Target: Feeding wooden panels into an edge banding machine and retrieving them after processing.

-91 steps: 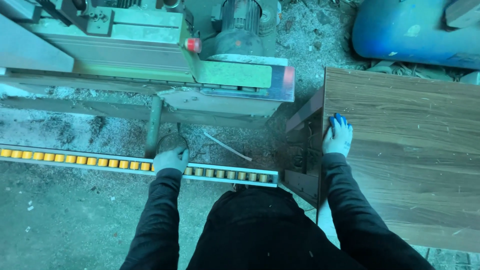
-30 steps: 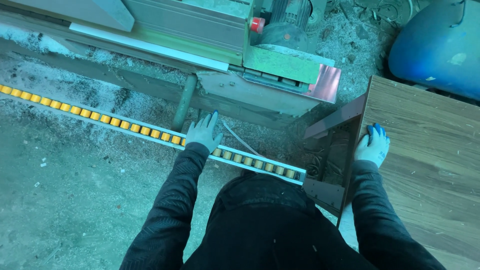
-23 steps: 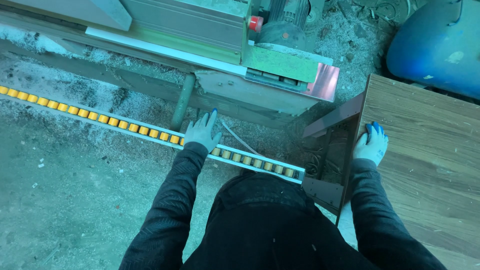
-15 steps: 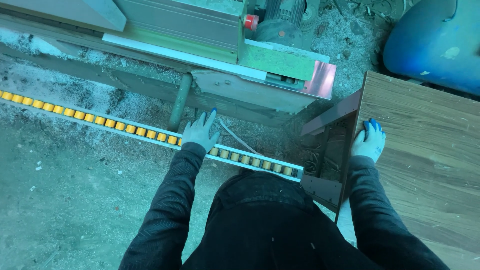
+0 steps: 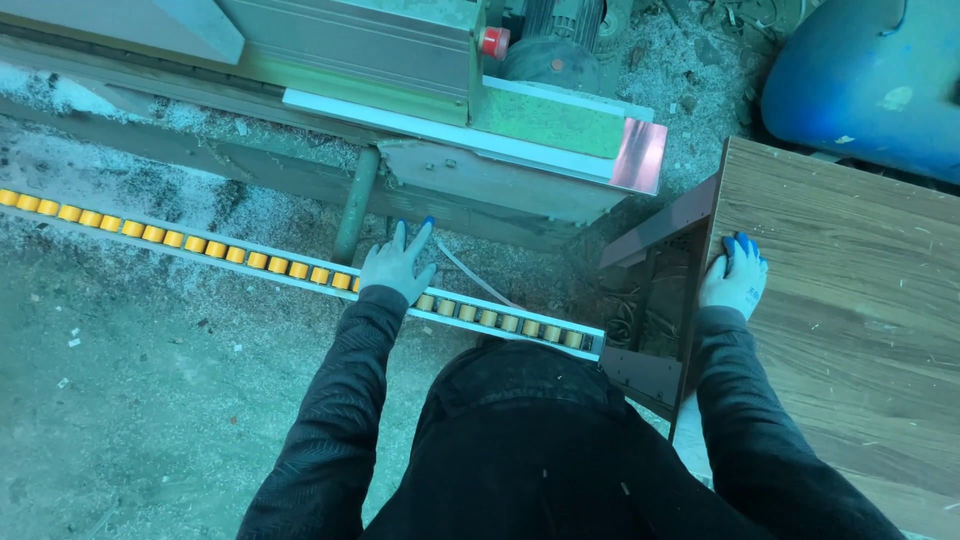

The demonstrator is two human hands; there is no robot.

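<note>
Left hand (image 5: 397, 268) lies open, palm down, on the roller rail (image 5: 250, 258), whose long axis runs left to right before the person. Right hand (image 5: 733, 280) rests flat, fingers extended, on the near-left edge of the wood-grain panel (image 5: 850, 300), well apart from the rail.

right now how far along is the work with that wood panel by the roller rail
Done: nothing visibly finished; no panel lies on the roller rail. In hand: left hand rests flat on the rail, right hand flat on the top wood panel. Left: the panel lies on its stack beside the machine.
</note>
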